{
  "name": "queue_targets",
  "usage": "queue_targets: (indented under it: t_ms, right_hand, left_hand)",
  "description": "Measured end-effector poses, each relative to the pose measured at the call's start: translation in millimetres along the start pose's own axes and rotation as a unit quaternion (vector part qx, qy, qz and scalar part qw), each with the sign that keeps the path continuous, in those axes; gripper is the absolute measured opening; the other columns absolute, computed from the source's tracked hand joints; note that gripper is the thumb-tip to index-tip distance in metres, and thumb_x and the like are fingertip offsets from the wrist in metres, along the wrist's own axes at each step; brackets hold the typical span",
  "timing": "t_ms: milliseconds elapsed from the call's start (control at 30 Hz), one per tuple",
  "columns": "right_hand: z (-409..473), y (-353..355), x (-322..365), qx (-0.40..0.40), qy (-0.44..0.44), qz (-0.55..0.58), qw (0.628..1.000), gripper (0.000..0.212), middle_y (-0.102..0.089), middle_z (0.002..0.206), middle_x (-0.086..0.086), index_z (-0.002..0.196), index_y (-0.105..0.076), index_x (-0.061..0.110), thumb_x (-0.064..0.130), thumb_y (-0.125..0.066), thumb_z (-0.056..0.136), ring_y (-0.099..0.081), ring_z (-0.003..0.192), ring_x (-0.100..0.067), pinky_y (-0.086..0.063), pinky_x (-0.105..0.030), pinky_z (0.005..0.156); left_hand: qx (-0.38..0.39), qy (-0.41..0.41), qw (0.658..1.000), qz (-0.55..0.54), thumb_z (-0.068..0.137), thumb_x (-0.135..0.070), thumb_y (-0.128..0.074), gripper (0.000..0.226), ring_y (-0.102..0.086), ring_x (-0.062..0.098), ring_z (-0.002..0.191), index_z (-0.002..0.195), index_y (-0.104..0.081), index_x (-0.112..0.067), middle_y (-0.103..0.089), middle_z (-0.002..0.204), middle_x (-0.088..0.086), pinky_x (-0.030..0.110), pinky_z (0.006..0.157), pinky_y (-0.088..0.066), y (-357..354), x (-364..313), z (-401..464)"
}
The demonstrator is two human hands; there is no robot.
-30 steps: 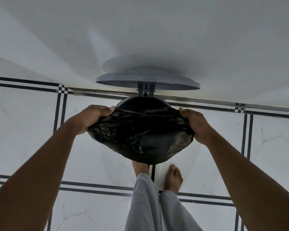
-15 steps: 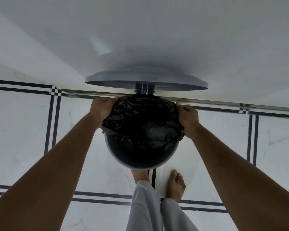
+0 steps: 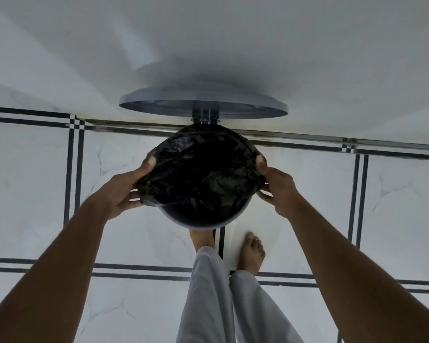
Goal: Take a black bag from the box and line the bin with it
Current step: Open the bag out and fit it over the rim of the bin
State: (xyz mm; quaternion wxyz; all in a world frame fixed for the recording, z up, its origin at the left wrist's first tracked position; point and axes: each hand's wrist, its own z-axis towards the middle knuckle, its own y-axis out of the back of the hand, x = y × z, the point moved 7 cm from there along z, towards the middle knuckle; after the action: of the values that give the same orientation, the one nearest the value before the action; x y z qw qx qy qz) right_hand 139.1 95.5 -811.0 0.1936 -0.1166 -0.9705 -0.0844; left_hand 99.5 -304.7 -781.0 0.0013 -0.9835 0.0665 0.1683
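The bag (image 3: 201,174) lies crumpled over the mouth of the bin (image 3: 203,222), covering all but the near rim. The left hand (image 3: 120,191) and right hand (image 3: 278,188) each grip the bag's edge at opposite sides of the rim. The lid (image 3: 203,107) stands open behind the bin.

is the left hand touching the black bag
Touching. In the head view the left hand grips the black bag at the bin edge, thumb pressed on the plastic.
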Motion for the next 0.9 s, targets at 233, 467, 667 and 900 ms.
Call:
queue_targets:
  t_ms: [233, 467, 667, 900]
  right_hand:
    - [-10, 1, -34, 0.024, -0.043, 0.130, 0.990, 0.049, -0.081, 0.108, 0.000, 0.117, -0.079, 0.013, 0.054, -0.086, 0.091, -0.075, 0.094, -0.015, -0.061, -0.030, 0.085]
    - [-15, -7, -33, 0.091, -0.049, 0.263, 0.959, 0.056, -0.078, 0.135, -0.014, 0.143, -0.068, 0.004, 0.048, -0.059, 0.110, -0.080, 0.114, -0.023, -0.068, -0.034, 0.090]
    - [-25, -13, -38, 0.171, -0.022, 0.209, 0.963, 0.061, -0.071, 0.149, -0.011, 0.152, -0.063, 0.012, 0.056, -0.047, 0.114, -0.069, 0.138, -0.025, -0.056, -0.043, 0.116]
    - [-6, -7, -81, 0.039, -0.036, 0.108, 0.993, 0.033, -0.080, 0.130, -0.009, 0.134, -0.074, 0.008, 0.030, -0.058, 0.115, -0.073, 0.127, -0.031, -0.062, -0.040, 0.093]
  left_hand:
    - [0.018, 0.044, 0.991, -0.127, 0.091, -0.034, -0.083, 0.034, -0.083, 0.021, 0.104, 0.121, -0.082, -0.016, -0.082, 0.129, 0.013, 0.042, 0.103, -0.059, -6, 61, -8]
    - [0.072, -0.024, 0.953, -0.294, 0.109, -0.027, -0.067, 0.034, -0.076, 0.025, 0.126, 0.137, -0.074, -0.009, -0.077, 0.138, 0.011, 0.049, 0.113, -0.058, -31, 76, -15]
    - [0.032, -0.014, 0.974, -0.223, 0.098, 0.004, -0.071, 0.038, -0.081, 0.022, 0.113, 0.135, -0.070, 0.003, -0.078, 0.135, 0.018, 0.032, 0.092, -0.068, -32, 99, -10]
    - [-0.031, 0.017, 0.999, -0.003, 0.094, -0.008, -0.087, 0.020, -0.079, 0.028, 0.111, 0.112, -0.080, -0.008, -0.085, 0.110, 0.010, 0.040, 0.093, -0.063, -30, 136, -5]
